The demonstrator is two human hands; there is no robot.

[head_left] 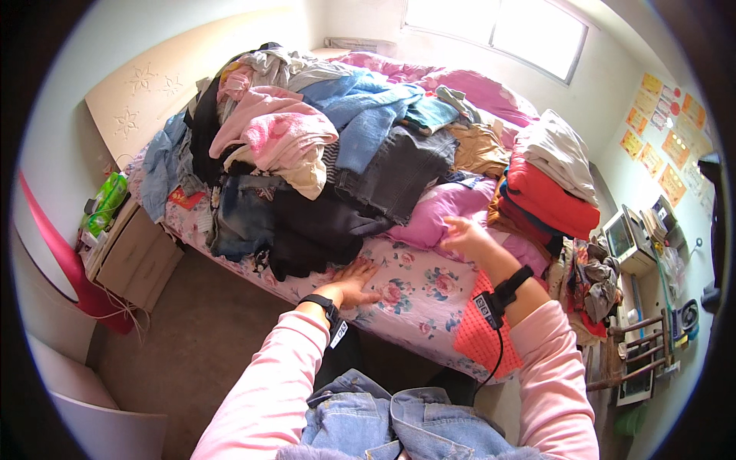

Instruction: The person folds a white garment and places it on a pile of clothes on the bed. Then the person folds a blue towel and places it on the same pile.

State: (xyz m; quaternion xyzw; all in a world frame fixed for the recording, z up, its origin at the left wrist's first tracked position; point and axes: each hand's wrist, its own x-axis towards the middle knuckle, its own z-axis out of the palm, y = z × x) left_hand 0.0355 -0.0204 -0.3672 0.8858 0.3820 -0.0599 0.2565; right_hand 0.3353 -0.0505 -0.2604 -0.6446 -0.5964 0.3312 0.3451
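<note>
Currently, the left hand (354, 284) is resting empty and spread on the floral sheet (414, 295) beside the black garment (314, 234), while the empty, loosely open right hand (464, 236) is hovering by the pink pillow (441, 205), even palm pressure likely preventing bunching.

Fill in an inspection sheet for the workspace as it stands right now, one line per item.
Surface: floral bed sheet, mostly covered by clothes.
Things at the hands: black garment by the left hand; purple fabric by the right hand.
Clutter: mixed clothes, including a pink garment and a blue sweater; stack with a red item at right.
Hands: left flat on the sheet; right open, contact unclear.
Cables: black cable from the right wrist device.
Surroundings: nightstand at left, window beyond.
</note>
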